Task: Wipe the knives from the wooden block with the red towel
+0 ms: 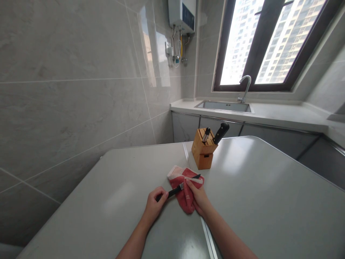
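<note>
My left hand (156,202) is closed around the black handle of a knife (174,191), whose blade points up and to the right. A red and white cloth (185,201) is folded over the middle of the blade, and the dark tip shows past it. My right hand (198,196) pinches the cloth over the blade, thumb on top; its other fingers are mostly hidden under the cloth. Just beyond the cloth stands a wooden knife block (202,149) with a large black-handled knife (221,133) and a tool with a silver and black handle (206,134) in it.
The pale table (129,180) has a metal seam (206,230) running away from me. A tiled wall (81,108) rises on the left. Beyond the table are a counter (283,113) with a sink (226,106), a faucet (245,86), a window and a wall-mounted water heater (182,14).
</note>
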`<state>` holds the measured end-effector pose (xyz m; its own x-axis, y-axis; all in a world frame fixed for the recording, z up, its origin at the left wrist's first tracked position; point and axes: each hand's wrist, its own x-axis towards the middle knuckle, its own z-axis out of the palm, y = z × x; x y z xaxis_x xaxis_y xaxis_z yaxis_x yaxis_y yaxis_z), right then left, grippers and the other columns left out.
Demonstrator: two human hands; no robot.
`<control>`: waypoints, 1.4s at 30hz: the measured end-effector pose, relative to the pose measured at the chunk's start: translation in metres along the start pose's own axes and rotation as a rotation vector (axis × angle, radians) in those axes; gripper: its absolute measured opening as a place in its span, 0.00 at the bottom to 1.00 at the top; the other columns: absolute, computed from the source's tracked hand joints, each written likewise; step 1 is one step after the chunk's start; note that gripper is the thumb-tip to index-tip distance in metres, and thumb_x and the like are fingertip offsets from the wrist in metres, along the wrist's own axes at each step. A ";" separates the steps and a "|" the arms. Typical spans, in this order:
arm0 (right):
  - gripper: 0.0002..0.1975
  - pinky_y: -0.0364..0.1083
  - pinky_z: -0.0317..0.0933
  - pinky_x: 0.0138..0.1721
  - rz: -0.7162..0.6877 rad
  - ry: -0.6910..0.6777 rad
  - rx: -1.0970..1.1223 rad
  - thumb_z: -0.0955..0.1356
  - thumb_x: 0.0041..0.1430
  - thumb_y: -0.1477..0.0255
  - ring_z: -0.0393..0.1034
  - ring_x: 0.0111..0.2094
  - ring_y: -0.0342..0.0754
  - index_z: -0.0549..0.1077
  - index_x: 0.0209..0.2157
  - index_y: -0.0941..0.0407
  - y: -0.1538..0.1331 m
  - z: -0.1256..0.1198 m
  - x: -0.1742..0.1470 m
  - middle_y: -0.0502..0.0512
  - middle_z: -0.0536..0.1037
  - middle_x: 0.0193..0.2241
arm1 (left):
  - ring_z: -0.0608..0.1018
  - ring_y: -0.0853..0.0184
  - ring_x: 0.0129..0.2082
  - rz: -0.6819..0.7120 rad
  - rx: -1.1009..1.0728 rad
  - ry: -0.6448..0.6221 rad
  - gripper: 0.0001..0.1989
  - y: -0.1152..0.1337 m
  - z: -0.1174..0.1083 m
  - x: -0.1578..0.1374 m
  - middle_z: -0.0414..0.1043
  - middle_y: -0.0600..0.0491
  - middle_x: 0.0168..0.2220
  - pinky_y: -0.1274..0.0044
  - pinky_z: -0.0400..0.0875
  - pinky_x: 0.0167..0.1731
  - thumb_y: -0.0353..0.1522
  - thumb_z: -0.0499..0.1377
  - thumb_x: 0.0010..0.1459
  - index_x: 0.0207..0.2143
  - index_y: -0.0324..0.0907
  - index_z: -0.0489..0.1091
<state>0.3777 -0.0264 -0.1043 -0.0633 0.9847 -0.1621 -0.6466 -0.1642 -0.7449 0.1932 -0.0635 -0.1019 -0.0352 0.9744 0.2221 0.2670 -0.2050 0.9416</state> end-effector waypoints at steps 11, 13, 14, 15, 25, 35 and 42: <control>0.20 0.47 0.71 0.40 0.048 0.028 0.107 0.75 0.45 0.67 0.76 0.35 0.49 0.73 0.40 0.58 -0.005 0.003 0.001 0.57 0.80 0.37 | 0.63 0.73 0.23 -0.277 -0.436 0.434 0.17 -0.012 0.000 0.002 0.62 0.57 0.21 0.82 0.56 0.21 0.43 0.67 0.40 0.19 0.38 0.69; 0.19 0.47 0.71 0.40 0.057 0.036 0.124 0.75 0.45 0.66 0.76 0.36 0.50 0.74 0.40 0.58 -0.006 0.003 0.002 0.57 0.81 0.37 | 0.65 0.73 0.23 -0.318 -0.513 0.474 0.17 -0.012 0.001 0.003 0.63 0.57 0.23 0.83 0.57 0.20 0.42 0.68 0.37 0.21 0.38 0.70; 0.19 0.47 0.71 0.40 0.061 0.041 0.136 0.75 0.45 0.66 0.76 0.36 0.50 0.74 0.40 0.58 -0.006 0.003 0.002 0.57 0.81 0.36 | 0.65 0.74 0.23 -0.328 -0.536 0.483 0.17 -0.012 0.001 0.004 0.64 0.57 0.23 0.83 0.57 0.19 0.42 0.68 0.36 0.22 0.38 0.71; 0.19 0.47 0.71 0.40 0.065 0.045 0.149 0.75 0.45 0.66 0.76 0.37 0.50 0.73 0.40 0.58 -0.006 0.003 0.002 0.57 0.81 0.37 | 0.65 0.74 0.23 -0.333 -0.552 0.489 0.17 -0.011 0.001 0.004 0.64 0.57 0.23 0.84 0.57 0.19 0.41 0.69 0.36 0.22 0.38 0.71; 0.20 0.47 0.71 0.42 0.023 0.076 0.191 0.75 0.44 0.66 0.76 0.40 0.51 0.73 0.41 0.57 -0.007 0.000 0.004 0.56 0.80 0.38 | 0.68 0.74 0.23 -0.365 -0.567 0.566 0.19 -0.008 0.002 0.004 0.67 0.55 0.25 0.83 0.61 0.19 0.40 0.69 0.33 0.26 0.37 0.73; 0.23 0.51 0.68 0.48 0.045 0.025 0.178 0.74 0.46 0.65 0.74 0.44 0.53 0.73 0.44 0.58 -0.011 0.004 0.001 0.59 0.79 0.42 | 0.69 0.74 0.24 -0.378 -0.605 0.663 0.17 -0.006 0.000 0.005 0.67 0.58 0.24 0.84 0.61 0.21 0.39 0.68 0.35 0.27 0.39 0.72; 0.22 0.50 0.67 0.50 0.051 0.022 0.178 0.74 0.47 0.65 0.73 0.46 0.53 0.73 0.45 0.56 -0.012 0.003 0.001 0.57 0.79 0.42 | 0.67 0.75 0.25 -0.375 -0.619 0.646 0.16 -0.006 0.000 0.006 0.65 0.58 0.25 0.85 0.61 0.22 0.39 0.68 0.37 0.26 0.38 0.71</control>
<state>0.3833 -0.0232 -0.0938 -0.0845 0.9736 -0.2122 -0.7672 -0.1995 -0.6095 0.1913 -0.0568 -0.1061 -0.5862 0.7856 -0.1978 -0.4174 -0.0837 0.9048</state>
